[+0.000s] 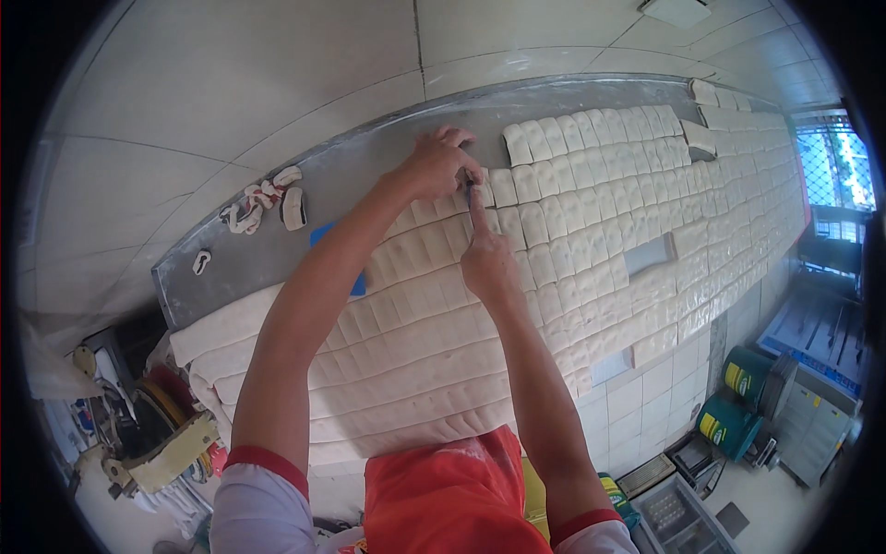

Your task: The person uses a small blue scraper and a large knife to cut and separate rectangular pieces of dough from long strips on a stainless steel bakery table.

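Observation:
Rows of pale dough strips [406,346] cover a grey worktable [388,138], many of them cut crosswise into short pieces [572,134]. At the left end of an upper cut row, my right hand [489,263] is closed round a small dark blade [469,196], its index finger stretched along it toward the dough. Just beyond the blade, my left hand [438,166] rests at the same row, fingers apart and bent, with fingertips by the dough; its palm side is hidden. A flat blue sheet or scraper [358,284] lies partly behind my left forearm.
Twisted dough scraps [249,210] lie on the table's far left, beside a tiled wall [258,74]. A machine with a belt or wheel [152,415] stands at the lower left. Green tubs [734,425] and grey crates [678,508] sit on the floor at right.

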Action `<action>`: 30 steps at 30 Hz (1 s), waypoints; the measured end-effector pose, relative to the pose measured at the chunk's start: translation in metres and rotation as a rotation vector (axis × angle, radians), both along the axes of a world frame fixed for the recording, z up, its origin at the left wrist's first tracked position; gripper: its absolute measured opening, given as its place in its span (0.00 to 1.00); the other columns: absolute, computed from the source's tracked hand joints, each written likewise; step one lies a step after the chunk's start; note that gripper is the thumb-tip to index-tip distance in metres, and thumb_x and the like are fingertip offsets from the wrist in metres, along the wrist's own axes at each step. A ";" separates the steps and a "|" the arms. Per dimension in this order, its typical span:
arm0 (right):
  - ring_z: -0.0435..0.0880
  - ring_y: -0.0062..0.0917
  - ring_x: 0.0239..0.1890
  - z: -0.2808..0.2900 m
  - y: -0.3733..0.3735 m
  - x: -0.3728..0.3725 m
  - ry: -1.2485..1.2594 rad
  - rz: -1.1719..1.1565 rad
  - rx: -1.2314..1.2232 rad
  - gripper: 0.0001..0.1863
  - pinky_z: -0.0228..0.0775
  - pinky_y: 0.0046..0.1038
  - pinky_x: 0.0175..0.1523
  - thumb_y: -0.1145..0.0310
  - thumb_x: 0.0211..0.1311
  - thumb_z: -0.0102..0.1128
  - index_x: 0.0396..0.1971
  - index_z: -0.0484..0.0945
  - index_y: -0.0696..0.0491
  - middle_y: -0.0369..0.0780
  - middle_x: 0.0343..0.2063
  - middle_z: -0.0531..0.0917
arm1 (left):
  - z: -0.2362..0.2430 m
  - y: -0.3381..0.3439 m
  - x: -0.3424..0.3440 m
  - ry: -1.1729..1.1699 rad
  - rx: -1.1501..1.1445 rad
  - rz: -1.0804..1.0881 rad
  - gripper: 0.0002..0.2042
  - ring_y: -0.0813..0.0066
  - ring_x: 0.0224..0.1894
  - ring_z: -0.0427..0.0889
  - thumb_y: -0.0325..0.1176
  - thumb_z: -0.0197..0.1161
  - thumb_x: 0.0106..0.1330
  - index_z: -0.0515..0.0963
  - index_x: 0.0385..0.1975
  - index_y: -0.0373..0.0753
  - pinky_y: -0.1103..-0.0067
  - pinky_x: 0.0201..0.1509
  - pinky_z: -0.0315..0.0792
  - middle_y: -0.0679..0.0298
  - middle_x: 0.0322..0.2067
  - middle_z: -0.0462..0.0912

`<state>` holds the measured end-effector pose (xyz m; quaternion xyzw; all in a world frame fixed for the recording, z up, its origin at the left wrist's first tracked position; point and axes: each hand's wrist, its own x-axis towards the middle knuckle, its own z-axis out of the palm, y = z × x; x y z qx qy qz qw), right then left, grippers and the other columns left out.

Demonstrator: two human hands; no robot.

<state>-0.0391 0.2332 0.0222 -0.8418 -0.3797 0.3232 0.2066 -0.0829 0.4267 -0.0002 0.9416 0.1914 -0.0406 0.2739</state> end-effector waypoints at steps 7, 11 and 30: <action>0.84 0.54 0.34 0.012 -0.013 0.001 0.057 -0.012 -0.068 0.48 0.72 0.54 0.44 0.82 0.59 0.45 0.81 0.48 0.36 0.56 0.28 0.83 | 0.000 0.006 0.009 0.034 0.004 -0.076 0.17 0.56 0.75 0.59 0.27 0.73 0.55 0.91 0.39 0.65 0.53 0.78 0.49 0.64 0.71 0.67; 0.84 0.55 0.33 0.030 -0.055 -0.017 0.194 0.013 -0.200 0.51 0.74 0.55 0.43 0.82 0.58 0.47 0.81 0.45 0.35 0.57 0.26 0.82 | 0.000 0.006 -0.006 0.053 -0.001 -0.041 0.16 0.57 0.76 0.58 0.30 0.75 0.55 0.91 0.39 0.65 0.52 0.78 0.49 0.66 0.72 0.66; 0.85 0.50 0.28 0.013 -0.154 -0.050 0.130 -0.092 -0.116 0.51 0.75 0.52 0.36 0.83 0.58 0.46 0.80 0.49 0.29 0.55 0.24 0.81 | 0.003 -0.117 -0.043 -0.139 0.053 -0.351 0.14 0.55 0.77 0.54 0.35 0.77 0.53 0.91 0.39 0.65 0.51 0.79 0.43 0.69 0.73 0.63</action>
